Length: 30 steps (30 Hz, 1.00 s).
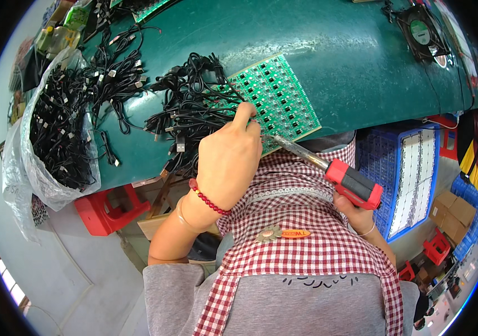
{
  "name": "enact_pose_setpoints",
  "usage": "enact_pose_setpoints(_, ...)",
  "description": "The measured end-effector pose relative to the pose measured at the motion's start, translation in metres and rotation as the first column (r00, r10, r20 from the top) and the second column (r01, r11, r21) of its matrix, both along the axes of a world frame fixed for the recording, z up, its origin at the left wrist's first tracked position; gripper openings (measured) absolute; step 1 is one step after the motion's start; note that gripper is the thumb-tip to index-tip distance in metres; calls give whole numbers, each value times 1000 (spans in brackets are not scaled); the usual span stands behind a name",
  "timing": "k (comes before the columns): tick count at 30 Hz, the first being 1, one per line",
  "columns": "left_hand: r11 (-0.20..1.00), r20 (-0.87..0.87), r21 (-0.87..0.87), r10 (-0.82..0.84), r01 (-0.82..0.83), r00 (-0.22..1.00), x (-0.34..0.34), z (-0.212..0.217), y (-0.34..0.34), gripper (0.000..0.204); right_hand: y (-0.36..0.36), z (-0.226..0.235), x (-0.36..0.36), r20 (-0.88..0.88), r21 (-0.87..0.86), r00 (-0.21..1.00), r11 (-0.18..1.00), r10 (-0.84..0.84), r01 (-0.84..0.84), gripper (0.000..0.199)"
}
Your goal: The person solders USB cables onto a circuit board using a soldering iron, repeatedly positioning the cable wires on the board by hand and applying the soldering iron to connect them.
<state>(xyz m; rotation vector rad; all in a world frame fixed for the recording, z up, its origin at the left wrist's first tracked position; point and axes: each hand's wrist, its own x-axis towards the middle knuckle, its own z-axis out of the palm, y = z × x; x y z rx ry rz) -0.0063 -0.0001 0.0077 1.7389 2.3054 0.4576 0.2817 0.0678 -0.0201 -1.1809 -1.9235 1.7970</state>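
Observation:
A green panel of small circuit boards [286,92] lies at the table's near edge. My left hand [230,148] is over its left side, thumb and finger pinched on a black cable whose end is hidden by the fingers. In my right hand [351,211], a red and black soldering iron [356,183] is gripped by its handle. Its metal tip points left and reaches the panel close to my left fingertips; whether it touches cannot be made out. A heap of black USB cables [191,112] spreads left of the panel and partly overlaps it.
More black cables fill a clear plastic bag [90,162] at the left. A small fan [420,32] stands at the far right of the green table [356,67]. Below the table are a red stool [110,210], a blue crate [387,162] and a cardboard box [451,218].

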Motion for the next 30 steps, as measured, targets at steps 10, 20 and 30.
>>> enact_pose_setpoints(10,1000,-10,3,1,-1,1000,0,0,1,7,-4,-1,5,-51,7,999,1000,-9,10,35)
enact_pose_setpoints(20,1000,-2,-11,8,-8,1000,-2,-1,0,9,-4,-3,9,-30,10,997,997,-72,73,44)
enact_pose_setpoints(30,999,112,-2,32,-32,993,0,-1,-2,9,-8,4,7,-78,-135,990,985,-118,107,49)
